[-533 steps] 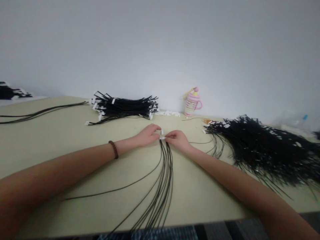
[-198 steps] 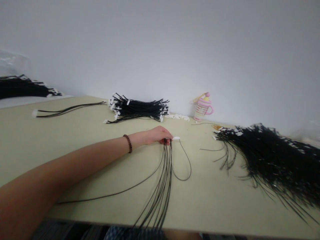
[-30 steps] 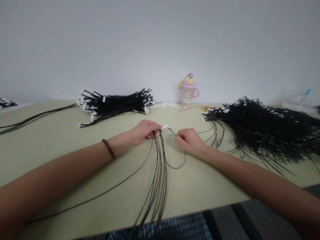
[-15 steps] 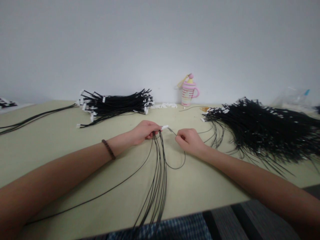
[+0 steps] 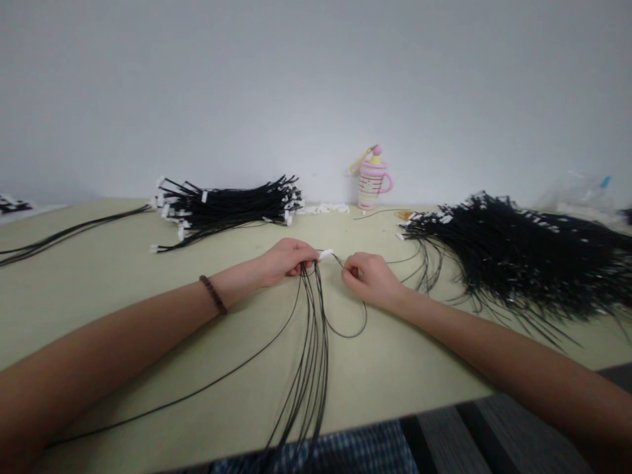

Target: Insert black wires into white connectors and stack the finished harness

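Observation:
My left hand (image 5: 291, 259) pinches a white connector (image 5: 326, 254), whose right end sticks out past the fingertips. Several thin black wires (image 5: 311, 342) hang from beneath these fingers over the table's front edge, and one wire curves off to the lower left. Just right of the connector, my right hand (image 5: 368, 276) has its fingers closed on a thin black wire (image 5: 338, 259) that runs to the connector. A loop of wire droops to the table between the hands.
A bundle of black wires with white connectors (image 5: 227, 204) lies at the back left, a larger black wire pile (image 5: 533, 257) at the right. Small white connectors (image 5: 326, 209) and a pink-striped cup (image 5: 372, 184) stand near the wall. A clear plastic bag (image 5: 577, 191) lies back right.
My right hand has moved slightly left, closer to the connector. The white connector is tilted a little more. My left hand has hardly moved.

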Demonstrator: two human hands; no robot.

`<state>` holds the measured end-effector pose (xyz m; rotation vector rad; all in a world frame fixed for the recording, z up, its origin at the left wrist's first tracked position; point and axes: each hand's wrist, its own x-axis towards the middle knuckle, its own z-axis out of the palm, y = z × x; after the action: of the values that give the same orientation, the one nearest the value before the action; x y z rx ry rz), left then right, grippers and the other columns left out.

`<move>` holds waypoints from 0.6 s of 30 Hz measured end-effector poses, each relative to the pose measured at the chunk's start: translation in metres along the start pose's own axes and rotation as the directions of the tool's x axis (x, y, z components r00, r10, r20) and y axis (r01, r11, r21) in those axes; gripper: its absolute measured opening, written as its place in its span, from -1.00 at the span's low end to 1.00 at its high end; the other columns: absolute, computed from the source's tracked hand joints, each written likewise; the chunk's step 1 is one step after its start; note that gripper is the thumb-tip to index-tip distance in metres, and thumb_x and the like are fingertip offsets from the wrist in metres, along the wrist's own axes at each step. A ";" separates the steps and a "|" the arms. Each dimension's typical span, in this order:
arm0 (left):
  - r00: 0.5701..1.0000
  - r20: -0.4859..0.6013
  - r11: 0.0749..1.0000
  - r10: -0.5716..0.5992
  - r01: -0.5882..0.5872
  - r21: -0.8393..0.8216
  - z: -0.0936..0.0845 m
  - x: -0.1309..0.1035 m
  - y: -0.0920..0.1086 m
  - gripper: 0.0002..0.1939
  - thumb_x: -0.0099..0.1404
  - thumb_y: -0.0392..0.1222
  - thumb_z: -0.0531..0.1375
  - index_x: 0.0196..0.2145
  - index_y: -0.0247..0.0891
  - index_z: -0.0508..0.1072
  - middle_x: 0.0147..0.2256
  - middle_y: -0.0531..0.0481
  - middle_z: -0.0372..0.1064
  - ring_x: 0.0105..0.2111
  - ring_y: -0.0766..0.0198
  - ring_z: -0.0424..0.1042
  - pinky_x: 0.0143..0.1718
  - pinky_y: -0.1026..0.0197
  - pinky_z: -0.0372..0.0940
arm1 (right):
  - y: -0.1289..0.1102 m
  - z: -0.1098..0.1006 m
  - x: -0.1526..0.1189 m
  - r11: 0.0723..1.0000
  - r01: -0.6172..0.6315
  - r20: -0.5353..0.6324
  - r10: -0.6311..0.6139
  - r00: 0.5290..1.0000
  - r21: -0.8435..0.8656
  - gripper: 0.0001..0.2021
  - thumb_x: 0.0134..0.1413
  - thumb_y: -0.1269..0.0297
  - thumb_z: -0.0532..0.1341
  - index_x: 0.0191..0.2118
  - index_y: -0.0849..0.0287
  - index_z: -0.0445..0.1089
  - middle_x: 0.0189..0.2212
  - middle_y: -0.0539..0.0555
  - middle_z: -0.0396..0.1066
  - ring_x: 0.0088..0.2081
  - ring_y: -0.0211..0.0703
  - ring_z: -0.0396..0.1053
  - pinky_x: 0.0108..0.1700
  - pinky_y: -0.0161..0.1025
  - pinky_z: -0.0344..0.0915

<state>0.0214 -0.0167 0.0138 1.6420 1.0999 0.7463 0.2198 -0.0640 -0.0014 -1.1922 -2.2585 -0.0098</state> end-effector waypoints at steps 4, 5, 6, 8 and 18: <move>0.998 0.060 1.000 0.006 -0.007 0.018 -0.001 -0.001 0.000 -0.80 0.02 -0.13 0.17 -0.54 -0.36 0.39 -0.64 0.09 0.20 -0.70 0.52 0.05 -0.71 0.40 -0.12 | -0.001 0.002 0.000 0.996 0.071 -0.110 -0.065 0.992 0.054 -0.87 -0.04 0.37 0.09 -0.53 0.24 0.29 -0.35 0.10 0.26 -0.29 -0.25 0.25 -0.20 -0.31 0.17; 0.997 0.077 1.000 0.009 -0.011 0.019 -0.001 -0.001 0.000 -0.81 0.02 -0.14 0.17 -0.54 -0.36 0.39 -0.65 0.09 0.20 -0.70 0.52 0.05 -0.71 0.40 -0.13 | -0.002 0.003 0.001 0.993 0.095 -0.127 -0.086 0.988 0.070 -0.87 -0.04 0.38 0.09 -0.55 0.24 0.28 -0.28 0.12 0.26 -0.26 -0.24 0.25 -0.16 -0.30 0.18; 0.996 0.092 1.000 0.013 -0.015 0.020 -0.002 -0.001 0.000 -0.81 0.02 -0.14 0.17 -0.55 -0.36 0.38 -0.65 0.09 0.19 -0.70 0.52 0.05 -0.71 0.40 -0.13 | -0.003 0.004 0.001 0.989 0.119 -0.135 -0.107 0.985 0.083 -0.86 -0.05 0.39 0.09 -0.56 0.24 0.27 -0.23 0.13 0.25 -0.24 -0.24 0.26 -0.14 -0.29 0.18; 0.994 0.111 0.999 0.022 -0.025 0.026 -0.003 -0.001 0.000 -0.80 0.02 -0.13 0.17 -0.56 -0.36 0.38 -0.66 0.10 0.17 -0.70 0.51 0.05 -0.71 0.40 -0.13 | -0.005 0.006 0.003 0.981 0.161 -0.129 -0.147 0.981 0.105 -0.86 -0.05 0.42 0.08 -0.57 0.23 0.26 -0.15 0.14 0.24 -0.22 -0.24 0.27 -0.10 -0.27 0.19; 0.992 0.124 0.998 0.033 -0.039 0.046 -0.002 -0.002 0.000 -0.79 0.02 -0.11 0.16 -0.56 -0.34 0.37 -0.65 0.11 0.16 -0.69 0.50 0.06 -0.69 0.38 -0.13 | -0.007 0.008 0.006 0.966 0.212 -0.105 -0.198 0.975 0.149 -0.86 -0.04 0.47 0.04 -0.55 0.25 0.24 -0.17 0.18 0.28 -0.16 -0.19 0.28 -0.10 -0.26 0.20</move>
<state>0.0189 -0.0177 0.0140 1.7294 1.0098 0.6365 0.2075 -0.0613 -0.0035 -0.8546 -2.2477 0.0364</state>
